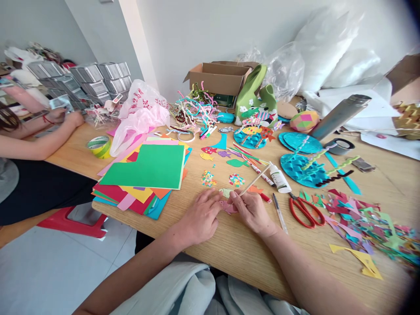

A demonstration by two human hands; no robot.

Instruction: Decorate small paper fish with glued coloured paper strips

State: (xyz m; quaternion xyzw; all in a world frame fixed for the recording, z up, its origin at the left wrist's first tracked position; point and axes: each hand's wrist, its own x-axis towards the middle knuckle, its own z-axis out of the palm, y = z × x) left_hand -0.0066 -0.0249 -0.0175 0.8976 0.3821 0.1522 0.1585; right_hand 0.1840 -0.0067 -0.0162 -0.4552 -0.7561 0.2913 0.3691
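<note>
- We find the right hand (251, 211) pinching a thin, pale, straight stick (257, 178), slanting upward from the grip.
- We see the left hand (201, 218), fingers extended, unclosed, beside a pink paper cutout (227, 206) just left of that grip.

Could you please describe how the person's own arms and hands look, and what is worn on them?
The left forearm and right forearm are bare, with no sleeve, watch or bracelet in view. The left grip and right grip are bare hands without gloves; I see no ring. Pale grey clothing shows at the lap.
</note>
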